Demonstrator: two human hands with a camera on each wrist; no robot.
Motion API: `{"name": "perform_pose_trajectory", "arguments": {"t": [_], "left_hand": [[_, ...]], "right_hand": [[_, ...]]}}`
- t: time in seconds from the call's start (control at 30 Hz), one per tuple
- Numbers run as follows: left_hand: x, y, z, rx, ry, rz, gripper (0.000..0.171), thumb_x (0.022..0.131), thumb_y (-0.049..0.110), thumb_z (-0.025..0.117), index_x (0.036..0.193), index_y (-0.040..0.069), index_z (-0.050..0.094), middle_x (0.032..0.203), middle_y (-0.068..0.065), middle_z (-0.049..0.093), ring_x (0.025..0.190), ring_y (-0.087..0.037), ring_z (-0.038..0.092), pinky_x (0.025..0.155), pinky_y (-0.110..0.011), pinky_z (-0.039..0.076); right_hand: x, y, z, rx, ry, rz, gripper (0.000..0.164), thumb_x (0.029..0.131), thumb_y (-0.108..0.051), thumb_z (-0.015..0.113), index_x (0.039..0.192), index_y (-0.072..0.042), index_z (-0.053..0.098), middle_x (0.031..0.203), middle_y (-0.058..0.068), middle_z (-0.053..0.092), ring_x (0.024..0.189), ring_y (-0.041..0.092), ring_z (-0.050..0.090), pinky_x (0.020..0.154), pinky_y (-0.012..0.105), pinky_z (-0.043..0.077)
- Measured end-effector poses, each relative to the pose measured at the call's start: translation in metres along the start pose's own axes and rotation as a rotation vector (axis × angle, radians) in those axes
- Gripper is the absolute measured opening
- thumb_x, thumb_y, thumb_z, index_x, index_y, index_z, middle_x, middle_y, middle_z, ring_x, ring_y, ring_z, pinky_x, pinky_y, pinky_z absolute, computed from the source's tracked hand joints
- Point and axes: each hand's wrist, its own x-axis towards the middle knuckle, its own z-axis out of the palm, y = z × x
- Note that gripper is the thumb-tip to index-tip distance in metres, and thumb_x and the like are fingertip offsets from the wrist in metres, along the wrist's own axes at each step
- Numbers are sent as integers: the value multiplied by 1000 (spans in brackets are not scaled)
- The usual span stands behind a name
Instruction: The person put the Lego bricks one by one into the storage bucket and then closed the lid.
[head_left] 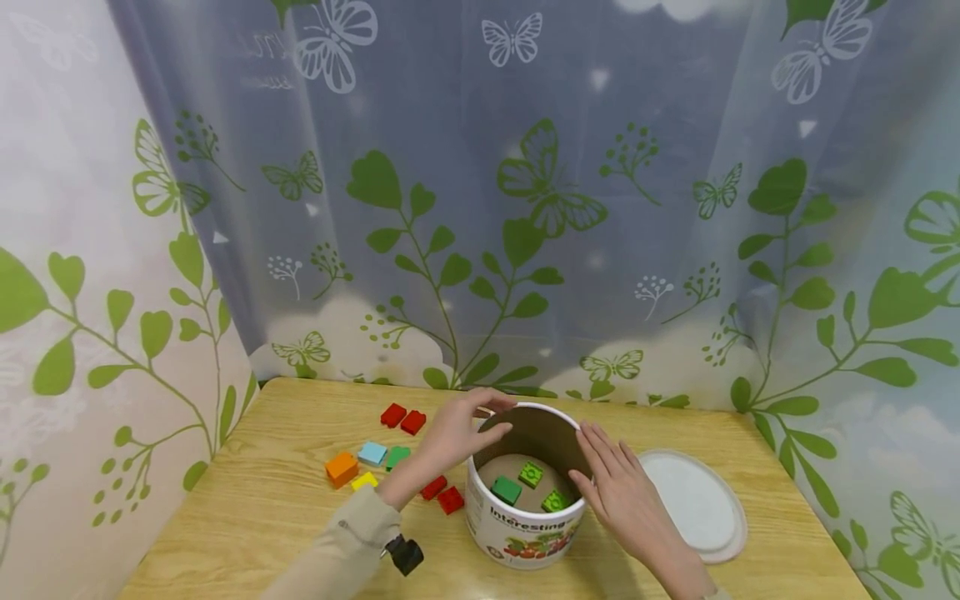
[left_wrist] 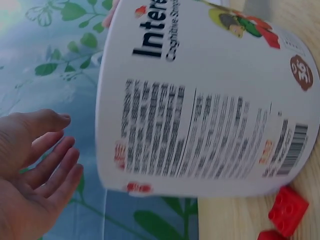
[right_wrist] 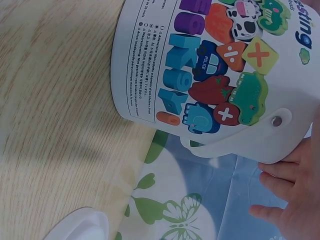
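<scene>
A white printed bucket (head_left: 483, 521) stands upright on the table. Inside lie a dark green block (head_left: 506, 490) and two light green blocks (head_left: 531, 474). My left hand (head_left: 457, 429) is at the bucket's left rim, fingers loosely bent over the opening with nothing in them. In the left wrist view, a gap shows between that hand (left_wrist: 37, 170) and the bucket's side (left_wrist: 200, 130). At the right rim, my right hand (head_left: 618, 487) lays its extended fingers. The right wrist view shows its fingers (right_wrist: 282, 171) by the white bucket handle (right_wrist: 215, 149).
Left of the bucket lie red blocks (head_left: 451, 500), an orange block (head_left: 341, 470), a light blue block (head_left: 372, 453), a green block (head_left: 397, 457) and a yellow block (head_left: 364, 482). A white round lid (head_left: 693, 500) lies to the right. A patterned curtain (head_left: 465, 208) hangs behind the table.
</scene>
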Motion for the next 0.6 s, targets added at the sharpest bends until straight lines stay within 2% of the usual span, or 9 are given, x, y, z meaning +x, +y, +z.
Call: {"name": "perform_pose_trajectory", "arguments": {"t": [0.2, 0.4, 0.6], "left_hand": [[-10, -10, -23, 20, 86, -66, 34, 90, 8, 77, 123, 6, 69, 121, -7, 71, 113, -25, 65, 98, -44, 56], [-28, -35, -48, 85, 180, -91, 39, 88, 11, 80, 126, 10, 69, 125, -7, 70, 115, -28, 65, 97, -46, 56], [-52, -58, -71, 96, 233, -206, 45, 89, 14, 79, 131, 7, 65, 132, -13, 66, 120, -33, 62, 99, -50, 54]], "right_hand": [[0, 0, 1, 5, -2, 6, 61, 105, -37, 53, 151, 1, 44, 157, 15, 43, 145, 31, 41, 117, 55, 34], [-1, 0, 1, -2, 8, -1, 60, 105, -37, 53, 151, 1, 45, 157, 14, 43, 144, 31, 41, 117, 56, 34], [-1, 0, 1, -7, 17, -8, 60, 105, -37, 53, 151, 1, 45, 157, 15, 43, 144, 31, 41, 116, 56, 34]]}}
